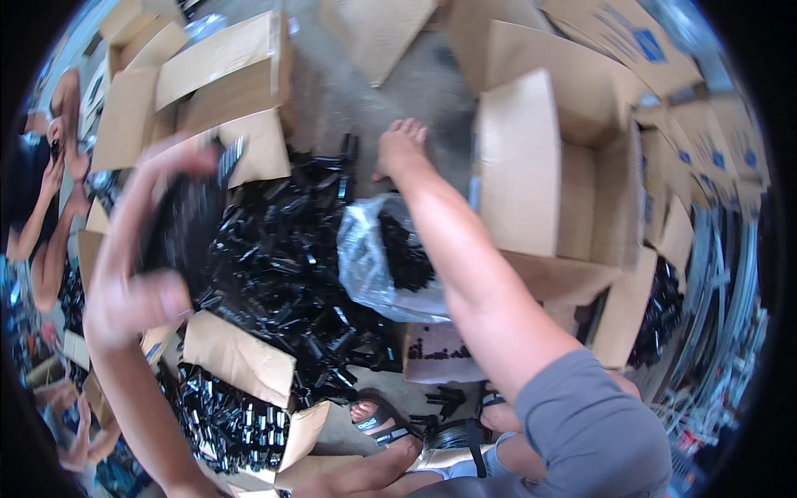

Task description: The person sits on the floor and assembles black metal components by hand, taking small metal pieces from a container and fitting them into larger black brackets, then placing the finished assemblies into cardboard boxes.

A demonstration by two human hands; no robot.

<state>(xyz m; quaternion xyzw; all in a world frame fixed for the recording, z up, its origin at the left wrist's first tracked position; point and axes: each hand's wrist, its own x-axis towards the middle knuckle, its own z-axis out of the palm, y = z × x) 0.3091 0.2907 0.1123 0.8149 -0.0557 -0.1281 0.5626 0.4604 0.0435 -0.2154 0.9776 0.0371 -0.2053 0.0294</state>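
My left hand [137, 249] is smeared by motion at the left, its thumb and fingers curved around a dark bunch of black plastic pieces [184, 224]. What lies inside the grip is too blurred to make out singly. Below and to its right spreads a heap of similar small, shiny black pieces [282, 257]. My right hand [404, 148] reaches forward over the grey floor, fingers stretched out and nothing visible in it. Under that forearm stands a clear plastic bag [361, 257] with more black pieces inside, just right of the heap.
An open cardboard box [519, 166] stands right of my right arm; another box [220, 79] is at the far left. A carton of black pieces [237, 423] sits near my feet, beside a dark coil [452, 436]. Another person [50, 183] sits at the left edge.
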